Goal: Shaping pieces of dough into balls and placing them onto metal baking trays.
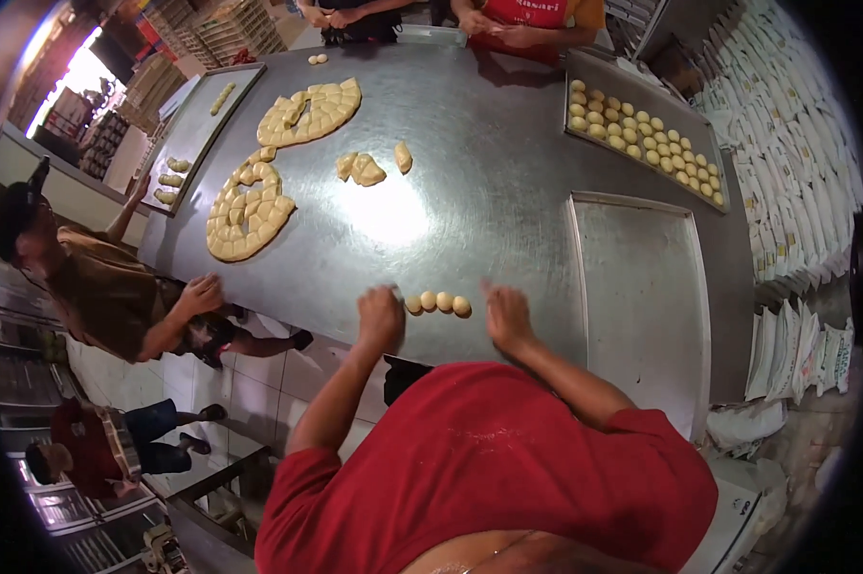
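Note:
A short row of round, pale yellow dough balls [438,303] lies on the steel table [489,201] near its front edge, between my hands. My left hand [382,318] is curled at the row's left end, close to the outermost ball. To the right of the row, a small gap away, is my right hand [508,316], its fingers bent and one fingertip pointing toward the far side. Motion smears the fingers of both hands, so whether either holds dough cannot be made out. Farther in lie loose dough lumps [363,169] and a single dough piece [404,158].
Scored dough slabs lie left, one near [250,212] and one far [309,110]. A tray of dough balls [642,134] stands far right, a bare tray [642,287] nearer. At the left edge, a person [106,268] stands by a narrow tray [197,124]. Others work opposite.

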`<state>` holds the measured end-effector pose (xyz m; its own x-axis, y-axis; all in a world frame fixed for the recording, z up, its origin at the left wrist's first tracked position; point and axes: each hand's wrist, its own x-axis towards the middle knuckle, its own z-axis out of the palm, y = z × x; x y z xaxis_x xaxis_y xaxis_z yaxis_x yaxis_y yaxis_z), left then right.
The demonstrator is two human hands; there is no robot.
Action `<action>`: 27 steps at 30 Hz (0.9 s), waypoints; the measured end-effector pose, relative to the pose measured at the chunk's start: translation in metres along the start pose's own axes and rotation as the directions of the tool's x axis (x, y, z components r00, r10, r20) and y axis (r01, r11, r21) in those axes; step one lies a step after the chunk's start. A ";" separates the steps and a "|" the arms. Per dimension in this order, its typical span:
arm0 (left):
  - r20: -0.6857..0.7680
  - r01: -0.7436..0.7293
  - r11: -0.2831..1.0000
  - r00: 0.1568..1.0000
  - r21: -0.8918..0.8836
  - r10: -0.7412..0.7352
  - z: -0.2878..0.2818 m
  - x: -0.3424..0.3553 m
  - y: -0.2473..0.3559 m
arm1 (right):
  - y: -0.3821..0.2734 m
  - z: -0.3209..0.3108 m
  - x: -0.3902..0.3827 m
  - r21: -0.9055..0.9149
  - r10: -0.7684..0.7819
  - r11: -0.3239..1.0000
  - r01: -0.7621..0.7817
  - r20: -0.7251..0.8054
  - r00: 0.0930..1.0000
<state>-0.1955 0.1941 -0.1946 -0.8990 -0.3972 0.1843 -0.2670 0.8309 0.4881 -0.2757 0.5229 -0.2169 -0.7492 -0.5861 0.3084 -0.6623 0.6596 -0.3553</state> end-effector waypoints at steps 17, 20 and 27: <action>0.189 -0.212 0.940 0.968 0.267 0.165 -0.068 0.034 -0.096 | 0.068 -0.021 -0.011 -0.029 0.178 0.981 -0.190 0.506 0.844; -0.076 -0.064 0.982 0.994 0.176 0.079 -0.041 0.061 -0.082 | 0.059 -0.023 0.054 -0.146 0.221 0.960 -0.238 -0.125 0.967; 0.109 0.021 0.983 0.994 -0.182 -0.001 -0.076 -0.015 -0.078 | 0.010 -0.039 -0.030 0.223 0.123 0.968 -0.118 -0.011 0.992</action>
<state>-0.1346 0.1058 -0.1702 -0.9313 -0.3530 0.0898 -0.2179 0.7377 0.6390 -0.2605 0.5656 -0.1952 -0.8252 -0.4952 0.2718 -0.5515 0.6025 -0.5769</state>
